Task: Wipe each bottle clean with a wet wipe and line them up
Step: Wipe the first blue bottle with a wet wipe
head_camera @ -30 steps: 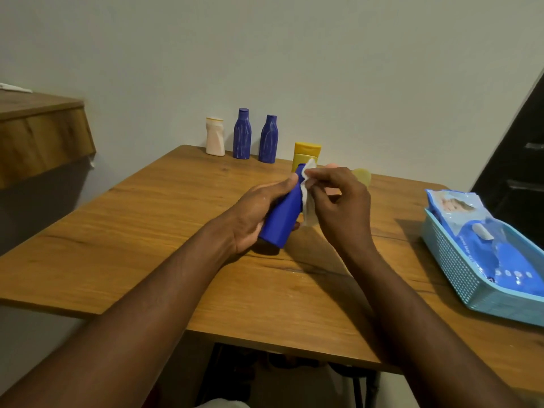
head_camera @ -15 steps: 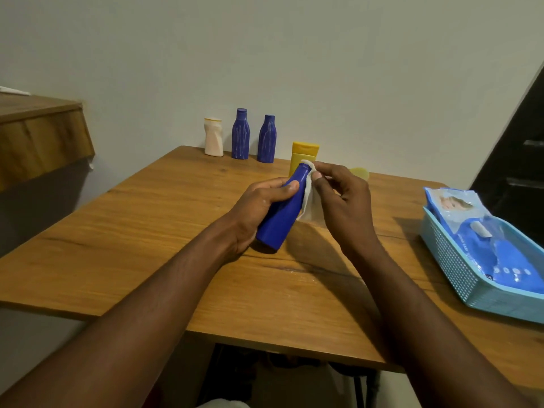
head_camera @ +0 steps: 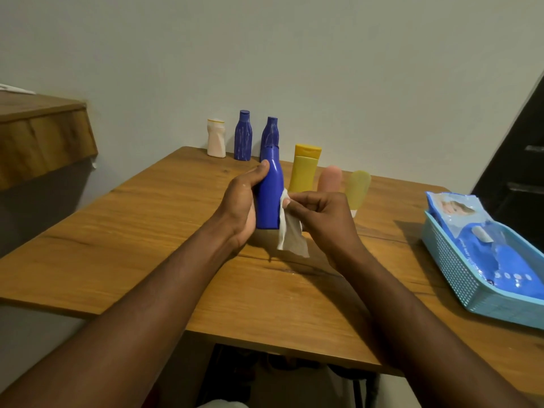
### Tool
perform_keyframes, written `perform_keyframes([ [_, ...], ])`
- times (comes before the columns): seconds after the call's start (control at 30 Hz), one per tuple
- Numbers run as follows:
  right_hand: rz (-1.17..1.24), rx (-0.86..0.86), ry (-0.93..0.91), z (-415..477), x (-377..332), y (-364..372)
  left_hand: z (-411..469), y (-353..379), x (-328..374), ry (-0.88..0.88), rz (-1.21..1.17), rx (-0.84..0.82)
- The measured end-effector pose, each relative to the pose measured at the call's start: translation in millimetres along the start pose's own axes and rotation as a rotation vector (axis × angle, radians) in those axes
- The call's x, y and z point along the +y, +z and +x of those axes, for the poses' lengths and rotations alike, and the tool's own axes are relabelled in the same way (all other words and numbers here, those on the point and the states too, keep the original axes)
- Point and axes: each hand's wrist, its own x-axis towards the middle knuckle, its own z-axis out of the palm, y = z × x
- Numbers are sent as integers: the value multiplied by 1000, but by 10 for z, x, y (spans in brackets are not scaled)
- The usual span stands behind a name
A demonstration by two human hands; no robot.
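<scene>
Gripping the blue bottle (head_camera: pixel 269 195) around its body, the left hand (head_camera: pixel 241 201) holds it upright over the middle of the wooden table (head_camera: pixel 147 231), thumb up near the neck and fingers curled behind. The right hand (head_camera: pixel 321 219) pinches a white wet wipe (head_camera: pixel 290 234) between thumb and fingertips and presses its top edge against the bottle's right side, about halfway up; the rest of the wipe hangs loose below the hand. Whether the bottle's base touches the tabletop cannot be told.

Along the far edge by the wall stand a cream bottle (head_camera: pixel 216 138), a left dark blue bottle (head_camera: pixel 243 135) and a right dark blue bottle (head_camera: pixel 272 131), close together; the held bottle partly covers the last. Nearer and to the right stands a yellow bottle (head_camera: pixel 304 169), then a pink bottle (head_camera: pixel 330 178) and a pale yellow bottle (head_camera: pixel 359 189), both blurred and partly hidden behind the right hand.

At the right edge of the table sits a light blue basket (head_camera: pixel 453 278) holding a pack of wipes (head_camera: pixel 482 251). A wooden shelf (head_camera: pixel 44 136) juts from the wall on the left.
</scene>
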Motion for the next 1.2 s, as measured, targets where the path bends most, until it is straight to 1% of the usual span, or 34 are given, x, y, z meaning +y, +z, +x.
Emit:
perform_keyframes([
  [0.13, -43, -48, 67, 6, 29, 5, 31, -19, 15, 55, -24, 100],
  [0.2, -65, -67, 79, 9, 38, 13, 41, -26, 11, 64, -20, 116],
  [0.27, -53, -54, 84, 9, 33, 15, 38, -7, -6, 44, -10, 96],
  [0.4, 120, 15, 94, 14, -6, -21, 3, 80, -66, -5, 34, -7],
  [0.47, 186, 16, 105, 10, -24, -27, 1, 98, -74, 0, 22, -17],
  [0.57, 268, -30, 124, 2, -24, 17, 25, 81, -40, 19, -32, 59],
  [0.7, 314, -52, 63, -8, -31, 77, 68, 24, 19, -34, -206, 208],
  [0.77, 232, -81, -10, -11, -32, 92, 94, -2, 39, -90, -274, 258],
  [0.83, 48, -90, -116, -11, -15, 114, 110, -13, 40, -154, -279, 276],
  [0.93, -136, -11, -185, -13, 19, 129, 106, -9, 14, -216, -276, 254],
  [1.0, -236, 24, -213, -27, 26, 119, 111, -13, 7, -228, -279, 245],
  [1.07, -296, 35, -254, -28, 17, 87, 124, -22, 15, -221, -298, 256],
  [1.2, -326, 43, -305, -10, 9, 9, 101, -17, 59, -195, -348, 268],
])
